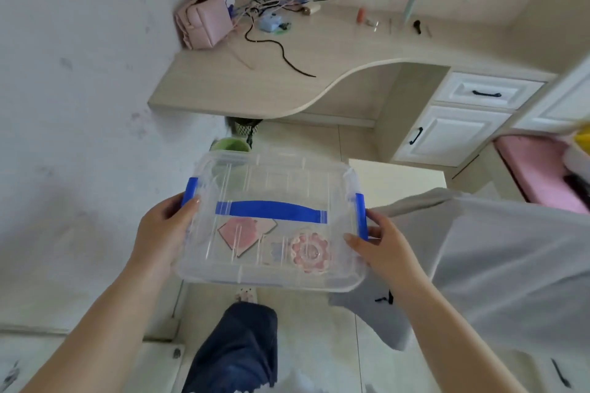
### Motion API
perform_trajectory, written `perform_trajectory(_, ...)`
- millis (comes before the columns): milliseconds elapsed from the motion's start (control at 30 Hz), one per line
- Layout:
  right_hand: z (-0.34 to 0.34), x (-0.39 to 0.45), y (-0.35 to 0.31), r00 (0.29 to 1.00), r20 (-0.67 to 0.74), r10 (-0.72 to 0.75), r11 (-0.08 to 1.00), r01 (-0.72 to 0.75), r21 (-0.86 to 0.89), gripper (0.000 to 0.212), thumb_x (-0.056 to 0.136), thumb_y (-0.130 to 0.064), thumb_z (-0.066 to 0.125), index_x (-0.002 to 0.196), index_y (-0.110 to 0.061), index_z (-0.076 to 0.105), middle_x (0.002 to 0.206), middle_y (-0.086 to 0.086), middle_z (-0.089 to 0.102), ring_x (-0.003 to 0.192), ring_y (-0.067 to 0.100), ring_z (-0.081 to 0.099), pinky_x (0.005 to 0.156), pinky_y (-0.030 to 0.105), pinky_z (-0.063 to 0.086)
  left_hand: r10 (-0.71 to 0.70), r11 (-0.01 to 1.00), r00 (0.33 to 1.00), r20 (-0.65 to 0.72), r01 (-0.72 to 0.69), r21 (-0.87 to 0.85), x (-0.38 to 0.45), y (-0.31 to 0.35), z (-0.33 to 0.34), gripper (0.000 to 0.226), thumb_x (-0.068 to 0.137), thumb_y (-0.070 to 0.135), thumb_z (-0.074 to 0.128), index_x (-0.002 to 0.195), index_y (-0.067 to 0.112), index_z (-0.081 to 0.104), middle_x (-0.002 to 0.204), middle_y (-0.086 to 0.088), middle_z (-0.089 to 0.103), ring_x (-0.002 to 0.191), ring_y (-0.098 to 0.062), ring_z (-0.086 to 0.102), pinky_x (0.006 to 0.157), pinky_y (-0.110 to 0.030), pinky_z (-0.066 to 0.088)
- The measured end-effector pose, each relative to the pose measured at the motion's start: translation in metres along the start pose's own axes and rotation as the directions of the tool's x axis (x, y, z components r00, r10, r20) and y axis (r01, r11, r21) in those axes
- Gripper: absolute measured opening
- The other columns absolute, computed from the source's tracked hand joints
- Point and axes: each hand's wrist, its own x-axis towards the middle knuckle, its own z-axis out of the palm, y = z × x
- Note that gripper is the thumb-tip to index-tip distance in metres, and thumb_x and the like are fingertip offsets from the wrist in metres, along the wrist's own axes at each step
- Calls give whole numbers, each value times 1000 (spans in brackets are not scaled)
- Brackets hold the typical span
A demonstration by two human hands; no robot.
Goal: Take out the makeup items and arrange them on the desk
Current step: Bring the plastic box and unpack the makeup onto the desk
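Makeup items lie inside a clear lidded box, held in the air short of the desk. Left hand and right hand curl fingers round its blue-latched ends.

Clear lidded box with blue clips and blue handle, held level above floor, left hand and right hand gripping its ends. Inside: pink square compact, pink flower-shaped compact. Far: desk with pink pouch, tangled cables, small makeup items far right.
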Motion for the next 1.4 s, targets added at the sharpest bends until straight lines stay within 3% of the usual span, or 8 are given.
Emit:
perform_trajectory(133, -15, -77, 48, 997, 22, 76, 994, -78, 77, 56, 82, -19, 70, 132, -27, 44, 95, -1, 66, 84, 16, 66, 65, 27, 56, 28, 996, 999, 21, -29, 87, -80, -24, -7, 32, 90, 32, 58, 87, 1, 63, 67, -7, 48, 63, -20, 43, 61, -29, 35)
perform_trajectory(233, -21, -112, 78, 991, 19, 134, 983, -135, 121, 60, 81, -18, 72, 134, -26, 44, 96, 3, 66, 89, 24, 66, 80, 41, 57, 19, 994, 999, 41, -23, 108, -115, -42, -12, 40, 90, 32, 58, 89, -7, 57, 69, -11, 45, 65, -21, 40, 63, -32, 32)
perform_trajectory(400, -33, -166, 117, 983, -47, 175, 970, -164, 178, 56, 82, -15, 70, 133, -22, 46, 97, 6, 67, 87, 23, 66, 74, 35, 58, 32, 993, 987, 155, -49, 109, -163, -60, -9, 12, 90, 29, 59, 82, 24, 65, 73, -2, 58, 68, -18, 50, 67, -32, 40)
perform_trajectory(567, -41, -221, 143, 952, -240, 189, 976, -156, 152, 48, 86, -21, 65, 130, -21, 46, 85, 0, 61, 68, 12, 61, 55, 21, 52, 80, 985, 956, 281, -119, 122, -196, -70, 3, 14, 90, 30, 59, 85, 43, 61, 86, 2, 68, 80, -17, 61, 72, -34, 48)
perform_trajectory(900, -65, -351, 229, 704, -617, 353, 936, -260, 238, 37, 91, -32, 55, 126, -24, 46, 89, -6, 61, 73, 11, 62, 57, 24, 47, 42, 964, 778, 627, -197, 180, -279, -90, 70, 13, 92, 34, 55, 83, 29, 62, 74, -6, 58, 67, -18, 52, 60, -27, 41)
perform_trajectory(1167, -128, -405, 298, 562, -674, 481, 875, -251, 415, 29, 92, -34, 52, 119, -30, 43, 89, 0, 63, 76, 17, 64, 63, 33, 55, 46, 942, 614, 788, -289, 170, -346, -79, 178, 7, 90, 34, 57, 92, 29, 63, 82, -2, 63, 75, -16, 57, 63, -26, 44)
perform_trajectory(1267, -173, -417, 325, 516, -688, 510, 856, -224, 466, 27, 93, -33, 52, 117, -28, 42, 88, -1, 62, 73, 14, 63, 55, 23, 46, 37, 933, 566, 823, -314, 174, -381, -74, 238, 19, 90, 35, 56, 107, 26, 59, 90, 6, 64, 83, -11, 59, 64, -24, 43)
perform_trajectory(1400, -242, -431, 359, 454, -717, 529, 848, -255, 464, 29, 92, -36, 51, 118, -28, 42, 86, -3, 63, 75, 15, 64, 60, 30, 51, 22, 928, 527, 849, -328, 179, -431, -65, 318, 9, 90, 35, 57, 96, 28, 60, 90, 3, 66, 85, -16, 60, 65, -25, 46)
